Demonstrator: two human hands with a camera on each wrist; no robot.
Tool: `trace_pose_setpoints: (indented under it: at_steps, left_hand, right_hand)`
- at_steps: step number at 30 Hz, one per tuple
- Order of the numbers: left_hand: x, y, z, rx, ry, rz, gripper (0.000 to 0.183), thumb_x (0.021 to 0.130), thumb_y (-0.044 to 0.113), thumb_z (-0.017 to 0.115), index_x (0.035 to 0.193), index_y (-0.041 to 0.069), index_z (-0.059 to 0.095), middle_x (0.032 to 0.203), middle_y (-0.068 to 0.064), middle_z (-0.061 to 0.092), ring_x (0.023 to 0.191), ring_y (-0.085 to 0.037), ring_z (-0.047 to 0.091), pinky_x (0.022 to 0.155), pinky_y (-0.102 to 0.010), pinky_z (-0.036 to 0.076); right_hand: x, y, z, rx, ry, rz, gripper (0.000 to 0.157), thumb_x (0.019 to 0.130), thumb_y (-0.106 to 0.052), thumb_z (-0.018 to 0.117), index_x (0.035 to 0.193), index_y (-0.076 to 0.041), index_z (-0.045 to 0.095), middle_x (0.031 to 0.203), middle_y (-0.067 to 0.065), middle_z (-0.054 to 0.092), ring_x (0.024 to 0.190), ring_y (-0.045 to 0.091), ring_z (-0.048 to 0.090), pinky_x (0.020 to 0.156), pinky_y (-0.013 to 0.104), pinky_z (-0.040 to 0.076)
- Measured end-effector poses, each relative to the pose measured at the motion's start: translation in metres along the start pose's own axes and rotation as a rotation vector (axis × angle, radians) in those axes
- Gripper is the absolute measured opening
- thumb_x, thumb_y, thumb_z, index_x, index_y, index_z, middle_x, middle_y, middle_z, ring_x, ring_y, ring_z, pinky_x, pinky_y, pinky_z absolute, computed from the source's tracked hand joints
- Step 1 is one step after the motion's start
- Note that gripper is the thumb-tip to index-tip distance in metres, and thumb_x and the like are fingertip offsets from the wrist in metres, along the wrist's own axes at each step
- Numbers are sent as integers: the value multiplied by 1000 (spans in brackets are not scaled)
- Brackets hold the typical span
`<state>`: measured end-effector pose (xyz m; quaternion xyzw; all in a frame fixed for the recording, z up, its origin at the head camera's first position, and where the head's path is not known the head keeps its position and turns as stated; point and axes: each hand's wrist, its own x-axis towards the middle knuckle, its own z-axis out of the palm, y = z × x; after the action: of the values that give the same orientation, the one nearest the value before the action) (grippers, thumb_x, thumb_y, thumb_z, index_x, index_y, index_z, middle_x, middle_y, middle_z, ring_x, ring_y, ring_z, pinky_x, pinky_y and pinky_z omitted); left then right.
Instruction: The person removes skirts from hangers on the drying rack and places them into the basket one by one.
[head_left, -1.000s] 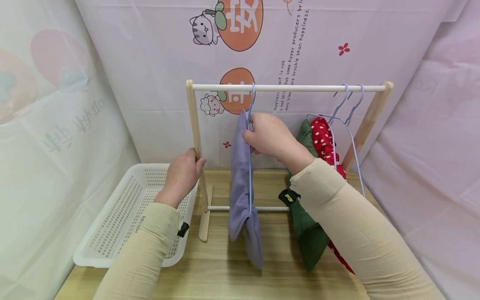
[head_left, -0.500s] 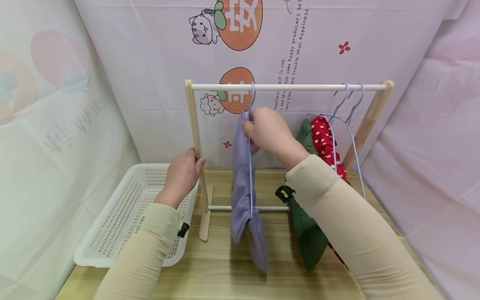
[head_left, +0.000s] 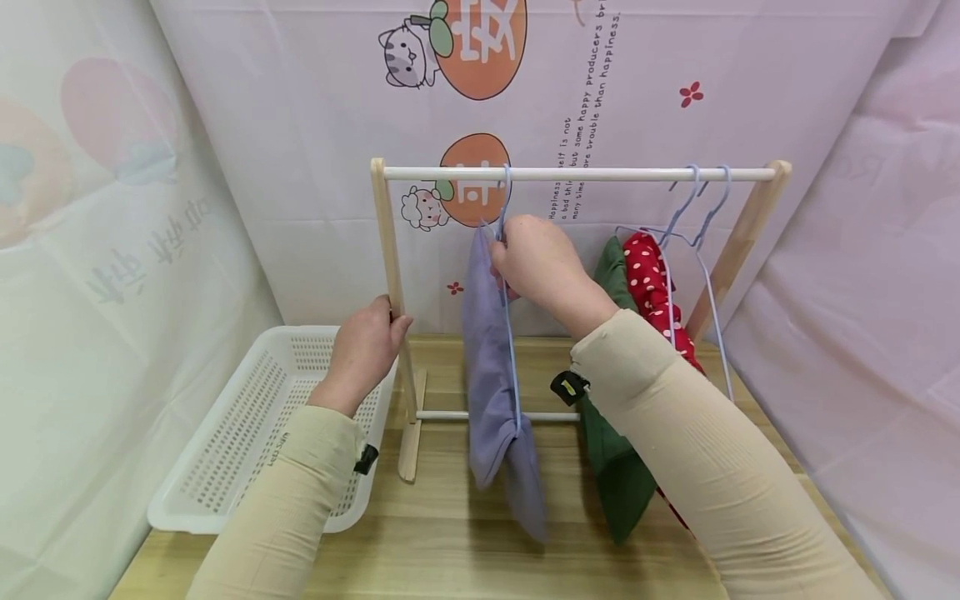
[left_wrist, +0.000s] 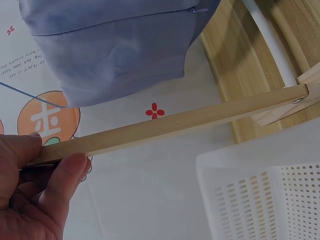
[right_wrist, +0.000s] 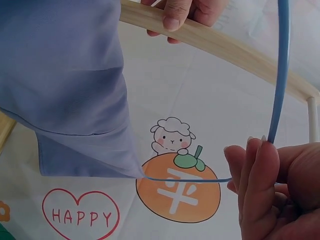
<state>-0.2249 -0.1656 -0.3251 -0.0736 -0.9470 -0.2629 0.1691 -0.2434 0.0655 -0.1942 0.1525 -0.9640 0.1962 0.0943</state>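
My left hand (head_left: pixel 367 350) grips the left wooden upright (head_left: pixel 388 242) of a small clothes rack; the left wrist view shows thumb and fingers around it. With my right hand (head_left: pixel 543 262) I pinch a light blue wire hanger (head_left: pixel 513 358) just below its hook, which sits over the white rail (head_left: pixel 600 175). Draped on that hanger is a lavender cloth cover (head_left: pixel 491 358), its lower end hanging above the tabletop. A zipper (left_wrist: pixel 200 10) runs across the cover in the left wrist view. In the right wrist view the hanger wire (right_wrist: pixel 283 75) passes through my fingertips (right_wrist: pixel 265 155).
Two more blue hangers (head_left: pixel 708 217) hang at the rail's right end, with a green cloth piece (head_left: pixel 618 475) and a red polka-dot one (head_left: pixel 648 275), partly behind my right arm. A white perforated basket (head_left: pixel 225 433) stands left of the rack on the wooden table (head_left: pixel 450 558).
The lower end of the lavender cover and its hanger has swung to the right. My right hand has risen slightly at the hanger's neck. The left hand stays on the upright.
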Motion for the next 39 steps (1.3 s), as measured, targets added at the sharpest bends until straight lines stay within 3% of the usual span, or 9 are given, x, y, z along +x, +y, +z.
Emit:
trace_pose_setpoints:
  at_steps: [9, 25, 39]
  left_hand:
    - [-1, 0, -1, -15, -11, -13, 31, 108, 28, 59, 108, -3, 62, 90, -17, 71, 74, -29, 67, 68, -47, 56]
    - [-2, -1, 1, -19, -6, -14, 28, 106, 25, 63, 109, -3, 62, 94, -18, 73, 77, -31, 70, 71, -48, 57]
    - [-5, 1, 1, -39, -1, -6, 37, 106, 26, 62, 123, -7, 60, 110, -25, 74, 92, -37, 74, 78, -50, 60]
  right_hand:
    - [-2, 0, -3, -1, -23, 11, 24, 105, -16, 49, 91, -8, 66, 81, 5, 75, 60, 14, 72, 72, 37, 52]
    - [-4, 2, -4, -12, -19, 3, 25, 105, -17, 49, 90, -8, 66, 77, 5, 73, 60, 16, 70, 72, 37, 51]
    - [-5, 2, -4, -4, -22, 3, 24, 105, -16, 49, 91, -7, 65, 79, 6, 74, 60, 16, 71, 72, 37, 52]
